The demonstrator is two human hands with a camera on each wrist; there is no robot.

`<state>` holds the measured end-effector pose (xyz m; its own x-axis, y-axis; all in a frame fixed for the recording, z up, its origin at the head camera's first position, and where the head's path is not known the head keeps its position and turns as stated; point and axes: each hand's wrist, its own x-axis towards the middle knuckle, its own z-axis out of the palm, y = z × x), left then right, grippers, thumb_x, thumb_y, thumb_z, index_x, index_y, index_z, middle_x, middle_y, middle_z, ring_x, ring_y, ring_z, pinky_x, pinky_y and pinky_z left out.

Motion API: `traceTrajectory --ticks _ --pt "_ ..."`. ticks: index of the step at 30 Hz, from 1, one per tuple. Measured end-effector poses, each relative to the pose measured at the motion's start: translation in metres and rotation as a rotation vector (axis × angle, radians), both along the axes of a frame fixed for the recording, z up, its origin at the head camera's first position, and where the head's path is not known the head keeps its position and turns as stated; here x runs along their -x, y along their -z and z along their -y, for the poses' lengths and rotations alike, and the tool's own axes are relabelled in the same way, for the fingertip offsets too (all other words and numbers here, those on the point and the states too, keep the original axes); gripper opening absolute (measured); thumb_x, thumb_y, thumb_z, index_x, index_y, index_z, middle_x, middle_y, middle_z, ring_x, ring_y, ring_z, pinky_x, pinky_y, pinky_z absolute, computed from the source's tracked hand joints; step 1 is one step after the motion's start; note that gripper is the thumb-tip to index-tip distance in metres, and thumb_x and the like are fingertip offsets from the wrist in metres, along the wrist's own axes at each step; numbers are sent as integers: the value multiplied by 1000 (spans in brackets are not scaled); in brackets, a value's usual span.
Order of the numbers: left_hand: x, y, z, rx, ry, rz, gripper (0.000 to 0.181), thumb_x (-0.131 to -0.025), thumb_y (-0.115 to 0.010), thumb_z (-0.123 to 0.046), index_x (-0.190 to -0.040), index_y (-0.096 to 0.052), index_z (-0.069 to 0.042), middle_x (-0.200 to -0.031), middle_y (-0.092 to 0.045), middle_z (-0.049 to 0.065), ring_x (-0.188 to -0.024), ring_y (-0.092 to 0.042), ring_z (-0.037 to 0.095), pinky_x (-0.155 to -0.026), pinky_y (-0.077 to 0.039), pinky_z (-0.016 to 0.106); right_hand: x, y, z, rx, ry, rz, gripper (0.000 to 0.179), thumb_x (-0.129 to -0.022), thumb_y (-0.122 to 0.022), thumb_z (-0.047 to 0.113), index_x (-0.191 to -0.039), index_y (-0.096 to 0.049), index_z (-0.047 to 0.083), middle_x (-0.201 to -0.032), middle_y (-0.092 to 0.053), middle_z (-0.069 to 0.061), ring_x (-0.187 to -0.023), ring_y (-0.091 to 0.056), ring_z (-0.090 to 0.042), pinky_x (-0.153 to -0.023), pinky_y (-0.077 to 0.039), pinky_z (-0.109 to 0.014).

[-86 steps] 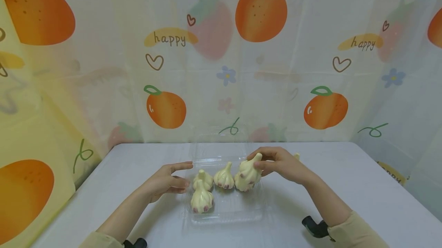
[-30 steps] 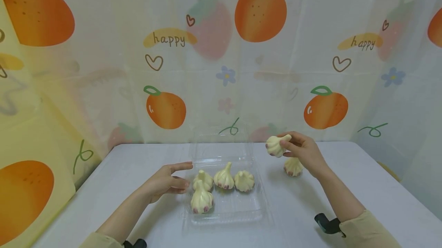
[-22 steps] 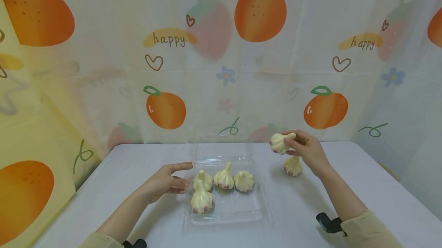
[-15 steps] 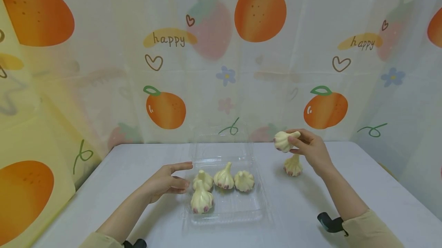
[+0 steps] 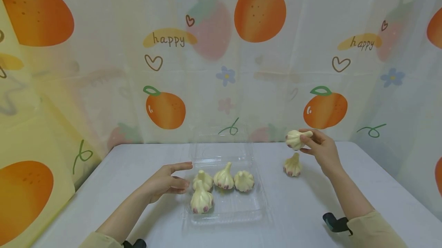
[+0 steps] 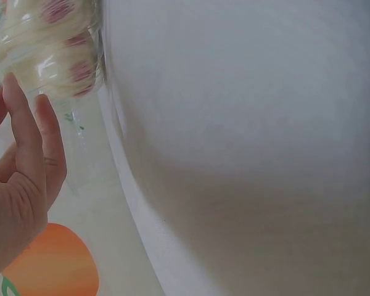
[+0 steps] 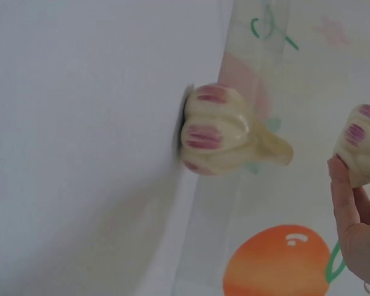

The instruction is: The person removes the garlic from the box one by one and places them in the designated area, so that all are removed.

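A garlic bulb [image 5: 293, 140] is pinched in the right hand [image 5: 324, 150] right of the frame's centre, above a second bulb [image 5: 292, 165] stood on the surface [image 5: 148, 156], while the left hand [image 5: 167, 181], fingers relaxed, is held beside the clear container [image 5: 239, 206], lower centre

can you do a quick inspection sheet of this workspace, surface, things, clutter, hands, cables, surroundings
Surface: white table, shadows under both arms
Job's things: clear plastic clamshell box, lid open at the back, with four garlic bulbs inside; a lone bulb stands on the table, right of the box; a held bulb is off the table
Clutter: nothing seen
Grips: left grip is relaxed at the box's left side, contact unclear; right grip pinches the held bulb
Cables: none certain; a short dark strand by the black wrist device on the right is too small to identify
Surroundings: curtain printed with oranges, hearts and "happy"
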<state>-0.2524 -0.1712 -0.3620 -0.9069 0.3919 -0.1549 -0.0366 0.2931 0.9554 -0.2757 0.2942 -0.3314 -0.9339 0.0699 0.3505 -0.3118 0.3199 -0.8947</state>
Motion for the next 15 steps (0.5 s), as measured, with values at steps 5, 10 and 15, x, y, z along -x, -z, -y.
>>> traceTrajectory --ticks 5,10,15 --pt "0 0 0 -4 3 2 69 -88 -69 -4 -150 -38 0 -160 -30 20 -85 -64 11 -81 -62 26 2 3 -8 15 32 19 50 -98 -61 32 -135 -54 -1 -98 -63 25 -88 -65 8 -75 -62 -20" --pt "0 0 1 -4 5 0 68 -88 -68 -3 -149 -38 1 -163 -26 16 -86 -64 11 -81 -62 26 2 6 -15 5 69 21 51 -98 -61 31 -135 -53 -3 -94 -61 25 -85 -64 9 -73 -61 -18" --pt "-1 -1 1 -5 7 -2 68 -87 -68 -3 -149 -39 2 -164 -25 15 -86 -64 11 -81 -62 26 1 7 -18 43 77 29 48 -97 -62 28 -133 -55 -2 -92 -62 24 -84 -64 8 -72 -61 -19"
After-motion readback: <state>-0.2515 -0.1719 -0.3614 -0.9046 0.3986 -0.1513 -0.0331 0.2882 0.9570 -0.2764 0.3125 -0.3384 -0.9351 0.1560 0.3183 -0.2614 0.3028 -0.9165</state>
